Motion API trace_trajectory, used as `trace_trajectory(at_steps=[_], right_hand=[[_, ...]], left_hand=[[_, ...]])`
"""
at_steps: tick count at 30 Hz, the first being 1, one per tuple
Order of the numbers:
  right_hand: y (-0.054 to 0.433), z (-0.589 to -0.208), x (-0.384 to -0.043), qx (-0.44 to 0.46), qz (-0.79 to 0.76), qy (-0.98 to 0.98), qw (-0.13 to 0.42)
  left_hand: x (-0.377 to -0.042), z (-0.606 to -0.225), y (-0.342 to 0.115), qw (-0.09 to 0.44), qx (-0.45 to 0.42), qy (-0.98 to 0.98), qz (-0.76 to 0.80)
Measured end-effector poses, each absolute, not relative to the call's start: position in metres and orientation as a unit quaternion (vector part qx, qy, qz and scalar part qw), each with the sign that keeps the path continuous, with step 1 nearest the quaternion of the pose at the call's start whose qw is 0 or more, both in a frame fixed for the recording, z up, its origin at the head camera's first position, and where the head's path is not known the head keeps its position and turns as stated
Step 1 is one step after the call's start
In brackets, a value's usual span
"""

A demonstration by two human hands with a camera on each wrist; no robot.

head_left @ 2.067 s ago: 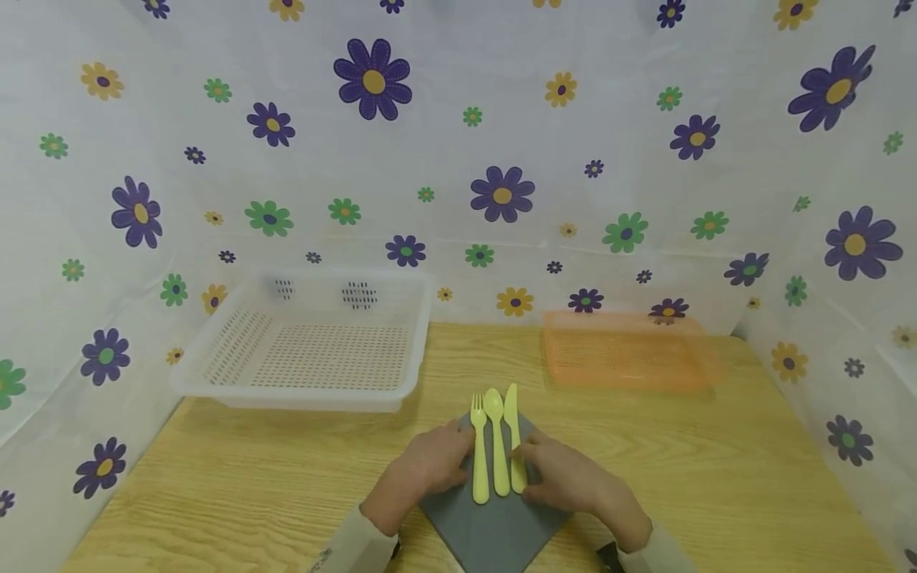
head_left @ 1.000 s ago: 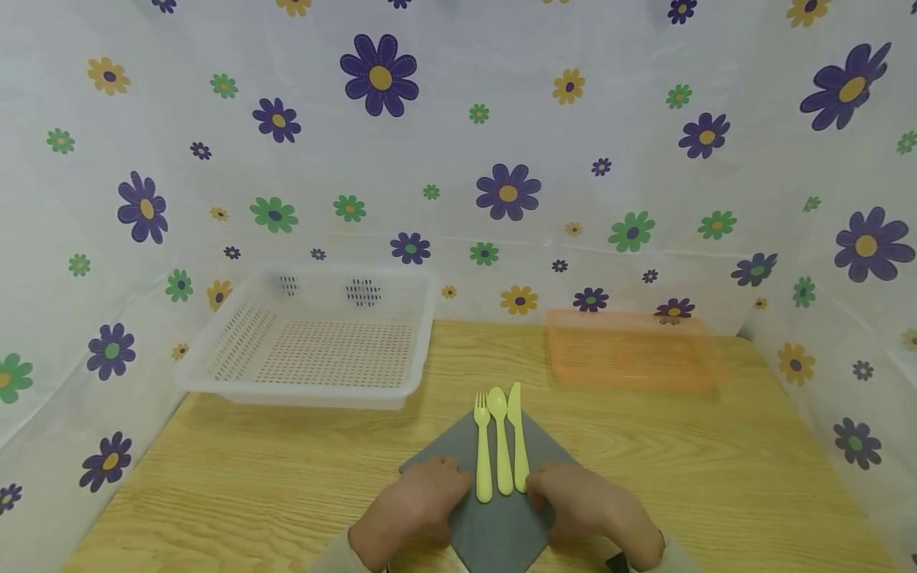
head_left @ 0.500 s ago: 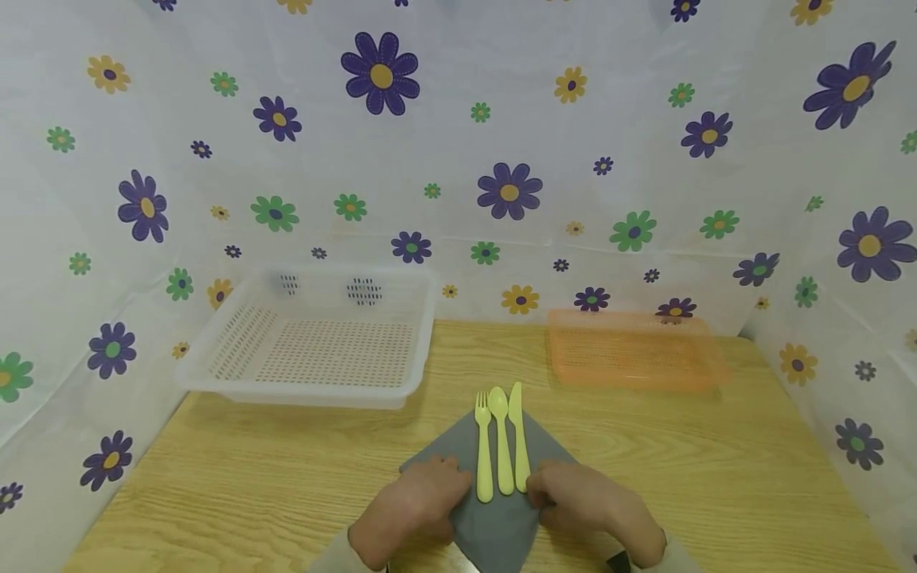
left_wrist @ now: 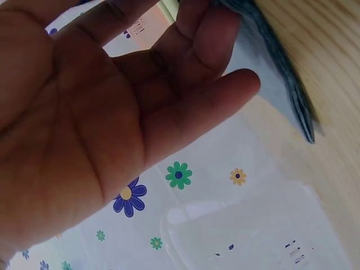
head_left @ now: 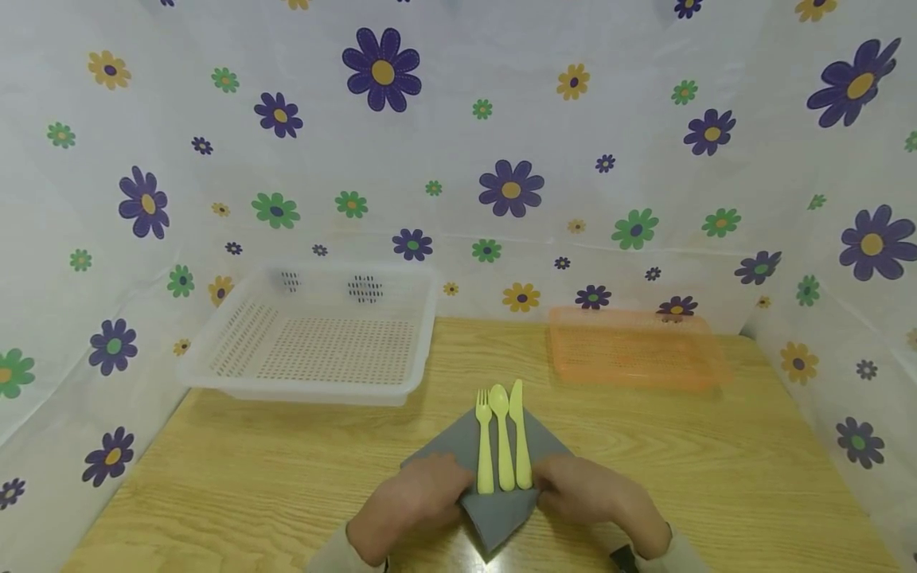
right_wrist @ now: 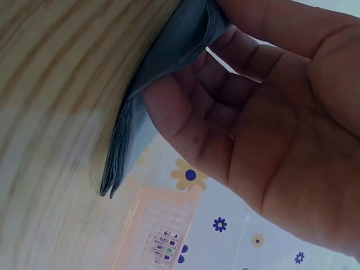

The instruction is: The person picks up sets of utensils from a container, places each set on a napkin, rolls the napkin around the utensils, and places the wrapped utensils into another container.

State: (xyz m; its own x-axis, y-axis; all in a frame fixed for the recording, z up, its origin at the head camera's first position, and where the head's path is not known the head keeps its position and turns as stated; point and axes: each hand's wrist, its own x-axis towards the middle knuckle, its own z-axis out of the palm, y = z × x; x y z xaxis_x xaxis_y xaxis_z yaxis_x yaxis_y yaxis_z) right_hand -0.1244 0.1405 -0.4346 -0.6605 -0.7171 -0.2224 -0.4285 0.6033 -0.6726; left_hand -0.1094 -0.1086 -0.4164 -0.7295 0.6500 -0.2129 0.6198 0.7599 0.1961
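Observation:
A grey cloth napkin (head_left: 447,439) lies cornerwise on the table, its near part lifted and folded up against the handle ends of the cutlery. On it lie a light yellow fork (head_left: 485,458), spoon (head_left: 505,454) and knife (head_left: 521,450), side by side with heads pointing away. My left hand (head_left: 430,492) pinches the left end of the fold; my right hand (head_left: 591,495) grips the right end. In the right wrist view, the layered napkin (right_wrist: 169,56) runs between thumb and fingers. The left wrist view has the napkin edge (left_wrist: 281,79) beyond the fingertips.
At the back left of the wooden table (head_left: 251,477) stands a white perforated basket (head_left: 315,394). An orange basket (head_left: 637,382) sits at the back right. Flower-patterned sheeting (head_left: 444,143) encloses the back and both sides.
Both hands have moved from beside the cutlery down to the napkin's near edges. Its near corner has been drawn in and folded up onto the handle ends. The cutlery keeps its place.

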Motion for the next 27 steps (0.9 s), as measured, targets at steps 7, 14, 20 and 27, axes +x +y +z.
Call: trace_trajectory(at_steps=[7, 14, 20, 27], right_hand=[[0.1425, -0.4323, -0.1263, -0.336, -0.304, 0.855, 0.252], [0.1422, -0.4321, -0.1271, -0.343, -0.301, 0.855, 0.246], [0.1427, -0.4314, -0.1288, -0.353, -0.278, 0.867, 0.217], [0.1442, -0.4323, -0.1264, -0.327, -0.273, 0.878, 0.22]], left_hand=[[-0.113, -0.4149, -0.1095, 0.136, 0.34, 0.927, 0.083], [-0.117, -0.4147, -0.1113, 0.136, 0.336, 0.927, 0.092], [-0.1191, -0.4163, -0.1122, 0.138, 0.317, 0.934, 0.096], [-0.1196, -0.4205, -0.1124, 0.125, 0.304, 0.939, 0.099]])
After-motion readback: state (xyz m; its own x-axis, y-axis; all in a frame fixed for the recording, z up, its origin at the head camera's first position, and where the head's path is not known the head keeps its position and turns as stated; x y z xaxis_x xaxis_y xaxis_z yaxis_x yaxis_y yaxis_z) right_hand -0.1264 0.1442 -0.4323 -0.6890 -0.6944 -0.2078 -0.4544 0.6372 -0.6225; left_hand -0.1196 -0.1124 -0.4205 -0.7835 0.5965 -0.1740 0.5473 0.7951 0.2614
